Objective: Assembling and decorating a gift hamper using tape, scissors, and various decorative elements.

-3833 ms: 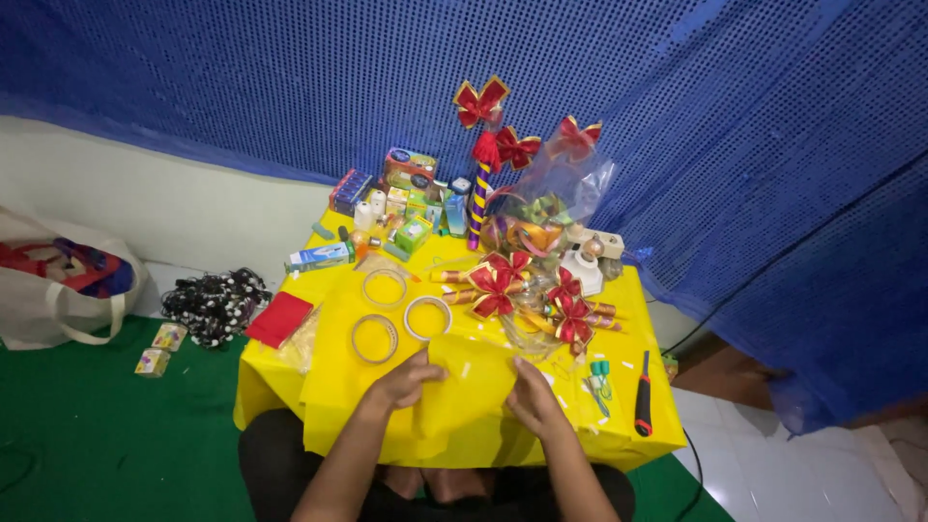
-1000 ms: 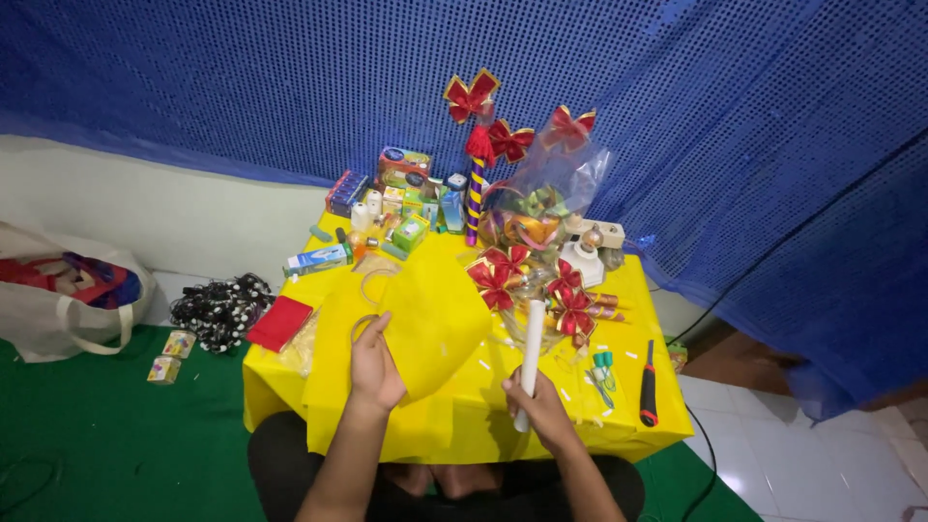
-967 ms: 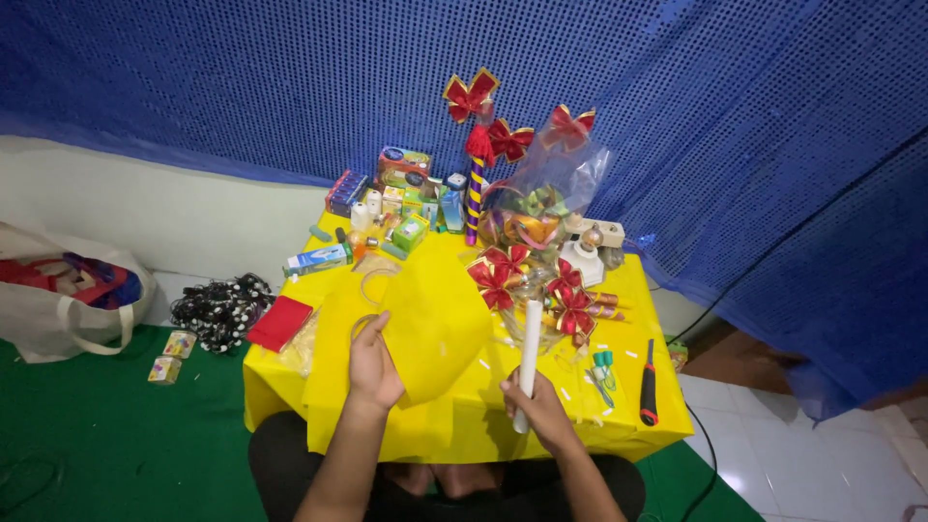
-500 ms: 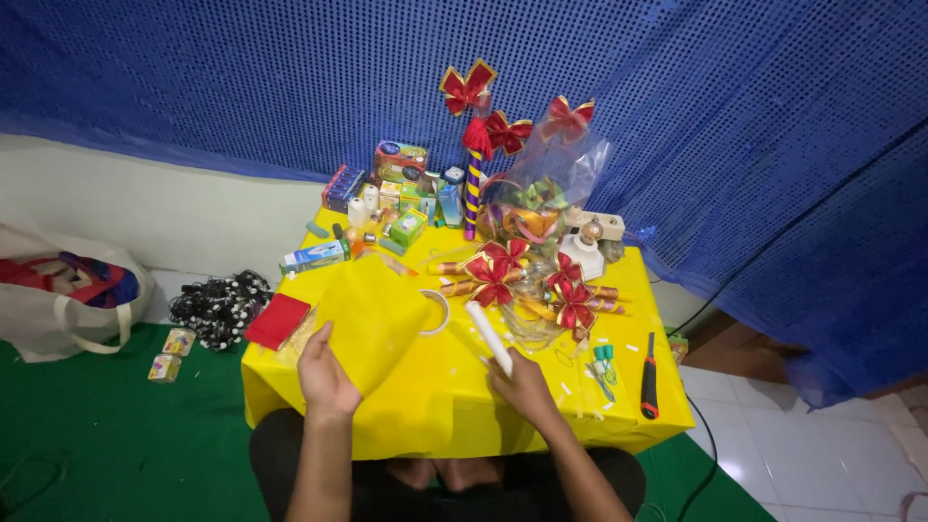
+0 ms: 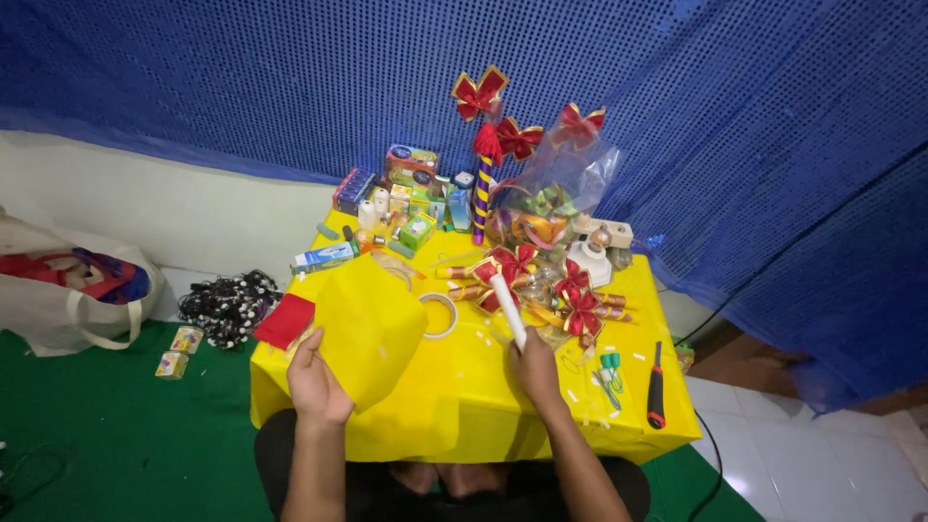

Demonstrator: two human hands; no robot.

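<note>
Blue mesh cloth hangs behind a low surface [image 5: 580, 425] covered in yellow, with green floor to the left and white tile to the right. Left hand [image 5: 315, 385] is closed in a pinch on the lower edge of a yellow sheet [image 5: 365, 324], thumb on the near face, fingers behind; the sheet stands lifted and slightly bowed over the left part of the surface. Right hand [image 5: 535, 365] is wrapped around the lower end of a white tube [image 5: 508, 309], which angles up and away toward a cluster of red bows [image 5: 572, 298] with gold-wrapped sticks. A ring of tape [image 5: 437, 314] lies flat between sheet and tube, apart from both. A red-handled tool [image 5: 656, 387] and small green-handled scissors [image 5: 609, 372] rest near the right edge. At the back stand small boxes [image 5: 411, 166], a tall striped stick topped with bows [image 5: 480, 184] and a clear bag of ribbons [image 5: 556, 198]. A red pad [image 5: 285, 321] sits at the left edge; a white tote bag [image 5: 72, 290] lies on the floor. Judgement: for a clean wrap, the sheet wants to be laid flat first, the tube set parallel to one edge, and the paper kept taut while rolling so no crease forms; keeping the tube clear of the bows avoids snagging them.
</note>
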